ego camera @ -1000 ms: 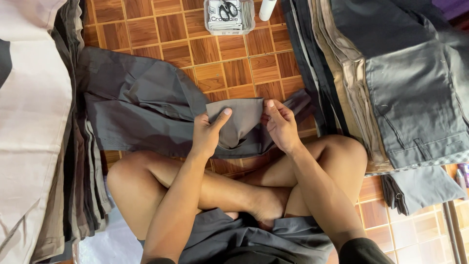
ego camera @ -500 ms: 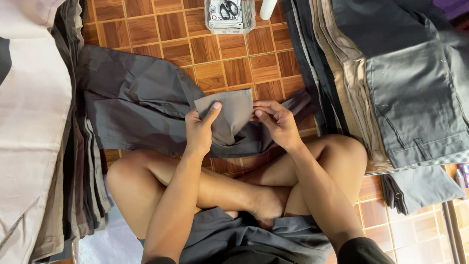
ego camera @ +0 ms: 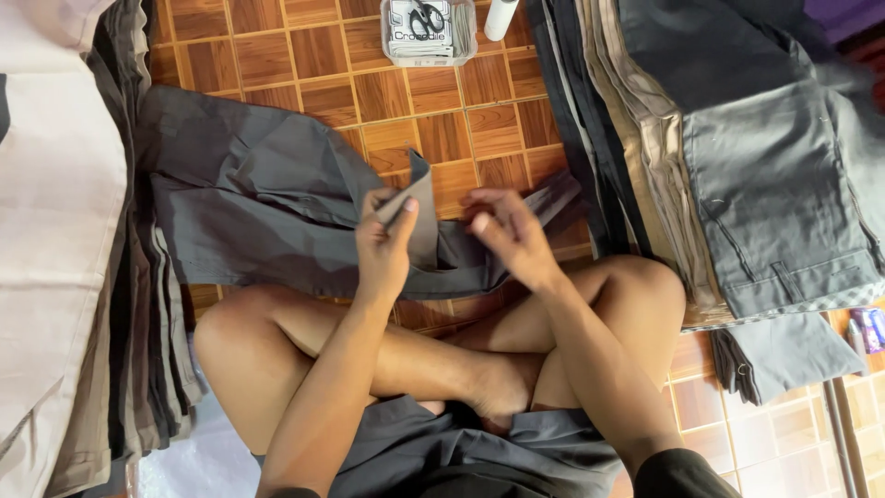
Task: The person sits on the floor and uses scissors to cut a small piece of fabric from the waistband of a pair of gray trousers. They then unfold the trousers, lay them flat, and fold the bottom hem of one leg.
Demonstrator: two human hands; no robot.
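I sit cross-legged on a wooden parquet floor point(ego camera: 461, 101). My left hand point(ego camera: 385, 242) pinches a small grey fabric piece point(ego camera: 419, 207), lifted upright above a dark grey garment point(ego camera: 258, 207) spread on the floor in front of my knees. My right hand point(ego camera: 507, 235) hovers just right of the piece, fingers apart and slightly blurred, not holding anything. The lower part of the fabric piece is hidden behind my left hand.
A tall stack of folded grey, beige and dark trousers point(ego camera: 737, 166) lies at the right. Another pile of pale and dark cloth point(ego camera: 64, 240) lines the left. A clear box with scissors point(ego camera: 427, 29) and a white cylinder point(ego camera: 501, 17) stand at the far edge. Small folded grey pieces point(ego camera: 784, 355) sit right of my knee.
Both hands held the fabric piece flat against the garment earlier. Now my left hand has lifted it upright alone, and my right hand has let go and moved slightly right.
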